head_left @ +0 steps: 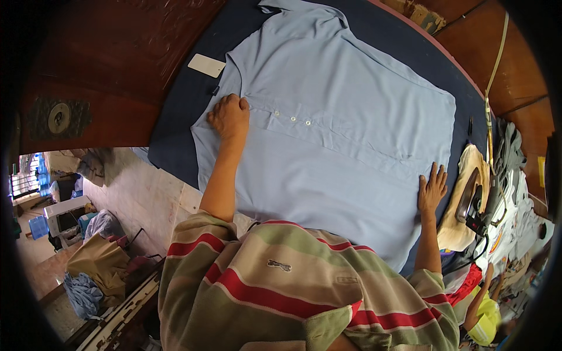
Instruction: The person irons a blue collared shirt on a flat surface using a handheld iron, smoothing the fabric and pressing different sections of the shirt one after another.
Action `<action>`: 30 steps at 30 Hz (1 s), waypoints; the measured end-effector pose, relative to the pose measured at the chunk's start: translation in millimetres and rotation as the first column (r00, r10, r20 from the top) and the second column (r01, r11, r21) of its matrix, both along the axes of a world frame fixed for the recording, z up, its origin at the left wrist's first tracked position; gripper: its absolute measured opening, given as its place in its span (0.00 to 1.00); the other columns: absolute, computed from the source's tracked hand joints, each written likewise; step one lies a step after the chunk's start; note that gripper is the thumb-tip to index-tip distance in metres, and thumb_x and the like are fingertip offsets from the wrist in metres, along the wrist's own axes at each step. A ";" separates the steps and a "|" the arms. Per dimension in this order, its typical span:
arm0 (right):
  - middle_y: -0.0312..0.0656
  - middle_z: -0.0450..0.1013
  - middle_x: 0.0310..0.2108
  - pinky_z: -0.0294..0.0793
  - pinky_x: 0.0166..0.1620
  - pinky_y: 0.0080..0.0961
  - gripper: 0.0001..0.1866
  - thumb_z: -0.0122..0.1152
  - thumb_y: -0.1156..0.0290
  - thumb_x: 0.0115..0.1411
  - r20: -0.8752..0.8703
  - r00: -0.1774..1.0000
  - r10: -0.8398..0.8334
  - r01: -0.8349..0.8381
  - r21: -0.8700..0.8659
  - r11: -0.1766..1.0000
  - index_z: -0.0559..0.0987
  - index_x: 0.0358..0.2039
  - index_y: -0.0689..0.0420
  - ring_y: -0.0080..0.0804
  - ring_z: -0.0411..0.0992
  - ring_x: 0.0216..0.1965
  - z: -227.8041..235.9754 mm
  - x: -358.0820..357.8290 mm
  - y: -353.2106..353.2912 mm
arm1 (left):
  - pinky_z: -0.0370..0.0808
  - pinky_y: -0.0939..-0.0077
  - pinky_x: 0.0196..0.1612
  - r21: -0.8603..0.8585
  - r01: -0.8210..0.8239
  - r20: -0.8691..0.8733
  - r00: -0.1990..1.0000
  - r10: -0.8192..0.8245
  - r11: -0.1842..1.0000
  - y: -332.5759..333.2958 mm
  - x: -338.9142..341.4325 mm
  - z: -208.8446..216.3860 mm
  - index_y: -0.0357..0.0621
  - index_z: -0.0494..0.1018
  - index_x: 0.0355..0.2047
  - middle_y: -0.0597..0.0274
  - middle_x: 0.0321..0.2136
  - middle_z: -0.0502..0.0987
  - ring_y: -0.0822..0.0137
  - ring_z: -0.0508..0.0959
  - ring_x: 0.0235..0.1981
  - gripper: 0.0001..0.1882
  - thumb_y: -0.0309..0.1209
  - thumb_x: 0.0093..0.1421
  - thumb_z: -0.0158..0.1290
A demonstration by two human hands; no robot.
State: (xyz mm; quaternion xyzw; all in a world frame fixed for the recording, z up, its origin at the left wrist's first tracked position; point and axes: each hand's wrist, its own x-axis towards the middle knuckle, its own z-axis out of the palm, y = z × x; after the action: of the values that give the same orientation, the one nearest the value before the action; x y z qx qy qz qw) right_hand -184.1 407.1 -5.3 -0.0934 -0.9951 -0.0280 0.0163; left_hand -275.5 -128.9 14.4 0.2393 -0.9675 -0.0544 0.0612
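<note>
A light blue shirt [351,111] lies spread out on a dark navy cloth-covered table [175,126]. Three pale buttons [293,119] run along its placket. My left hand [231,116] is closed on the shirt near its neck opening, fingers curled into the fabric. At the shirt's right edge, by the hem, my right hand [432,184] rests flat with its fingers spread. A white tag [206,65] lies on the table beyond my left hand, beside the collar area.
An iron [469,199] sits on a beige pad [455,225] right of my right hand, its cord [488,111] hanging from above. Piled clothes [512,216] lie farther right, near a person in yellow [485,316]. Wooden panelling [111,76] stands at the left.
</note>
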 end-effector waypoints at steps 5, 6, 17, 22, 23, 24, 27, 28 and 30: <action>0.45 0.44 0.66 0.36 0.62 0.56 0.33 0.38 0.45 0.61 -0.030 0.999 0.021 -0.023 -0.045 0.999 0.53 0.64 0.42 0.48 0.40 0.66 1.3 -2.4 10.7 | 0.57 0.54 0.55 -0.044 0.222 -0.209 0.951 -0.226 0.974 4.9 8.8 8.5 0.51 0.66 0.53 0.65 0.54 0.66 0.61 0.65 0.55 0.22 0.43 0.60 0.44; 0.44 0.44 0.66 0.36 0.62 0.56 0.33 0.38 0.45 0.61 -0.072 0.995 0.067 -0.069 -0.037 0.997 0.53 0.64 0.42 0.48 0.40 0.66 3.0 -6.5 10.2 | 0.55 0.53 0.57 -0.062 0.321 -0.127 0.937 -0.327 0.945 0.2 12.7 1.3 0.52 0.62 0.56 0.66 0.57 0.62 0.62 0.61 0.58 0.24 0.44 0.61 0.42; 0.44 0.44 0.66 0.39 0.61 0.56 0.33 0.40 0.45 0.60 0.002 0.996 0.088 -0.088 0.038 0.995 0.53 0.64 0.40 0.48 0.41 0.66 1.9 -4.5 33.1 | 0.42 0.55 0.64 0.032 0.529 0.139 0.838 -0.528 0.848 -14.2 16.1 -10.4 0.57 0.45 0.65 0.72 0.66 0.45 0.65 0.44 0.66 0.27 0.44 0.66 0.29; 0.46 0.44 0.66 0.40 0.61 0.55 0.32 0.40 0.45 0.61 0.049 0.988 0.146 -0.148 0.049 0.988 0.54 0.64 0.39 0.48 0.41 0.66 4.0 -4.6 34.8 | 0.43 0.54 0.64 -0.006 0.507 0.161 0.851 -0.499 0.862 -15.4 16.1 -13.2 0.57 0.45 0.65 0.71 0.66 0.45 0.66 0.44 0.66 0.28 0.45 0.66 0.29; 0.47 0.44 0.66 0.40 0.61 0.55 0.32 0.41 0.45 0.61 0.120 0.979 0.163 -0.169 0.038 0.985 0.55 0.63 0.41 0.47 0.41 0.66 16.3 -6.1 44.1 | 0.44 0.53 0.64 -0.015 0.506 0.155 0.853 -0.498 0.862 -14.4 16.2 -14.5 0.57 0.45 0.65 0.71 0.66 0.45 0.66 0.45 0.66 0.28 0.45 0.66 0.30; 0.47 0.44 0.66 0.40 0.61 0.55 0.32 0.42 0.45 0.60 0.187 0.965 0.185 -0.194 0.028 0.981 0.56 0.63 0.42 0.46 0.41 0.66 32.9 -9.9 50.7 | 0.45 0.52 0.63 -0.035 0.505 0.163 0.854 -0.494 0.862 -12.7 16.9 -14.5 0.56 0.46 0.65 0.71 0.66 0.45 0.66 0.45 0.66 0.28 0.45 0.65 0.30; 0.49 0.49 0.64 0.45 0.60 0.55 0.36 0.48 0.45 0.58 -0.215 0.975 -0.057 0.129 0.337 0.933 0.58 0.62 0.50 0.46 0.46 0.65 74.2 -25.8 126.6 | 0.47 0.49 0.62 -0.145 0.497 0.170 0.864 -0.473 0.856 -9.0 21.2 -5.8 0.54 0.47 0.64 0.68 0.65 0.47 0.65 0.47 0.66 0.29 0.46 0.65 0.33; 0.50 0.51 0.63 0.48 0.59 0.55 0.38 0.49 0.45 0.57 -0.345 0.937 -0.050 0.179 0.352 0.919 0.57 0.62 0.53 0.47 0.48 0.64 98.7 -22.4 140.9 | 0.48 0.48 0.61 -0.204 0.479 0.168 0.876 -0.452 0.853 -9.5 28.7 -5.7 0.54 0.48 0.64 0.67 0.65 0.48 0.64 0.48 0.65 0.29 0.46 0.64 0.34; 0.57 0.55 0.60 0.57 0.57 0.47 0.39 0.54 0.49 0.56 -0.254 0.946 -0.202 0.296 0.414 0.861 0.55 0.61 0.58 0.53 0.55 0.60 128.9 -11.4 152.6 | 0.50 0.46 0.59 -0.268 0.364 0.078 0.931 -0.357 0.892 -14.5 43.7 -6.5 0.52 0.50 0.63 0.64 0.64 0.50 0.63 0.50 0.65 0.29 0.45 0.64 0.36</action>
State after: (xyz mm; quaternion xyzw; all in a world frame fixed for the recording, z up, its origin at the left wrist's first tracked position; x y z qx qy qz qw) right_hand -195.5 559.8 123.6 -0.2179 -0.9343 -0.2481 0.1346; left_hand -231.8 -143.4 7.9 0.0455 -0.9937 0.0750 0.0701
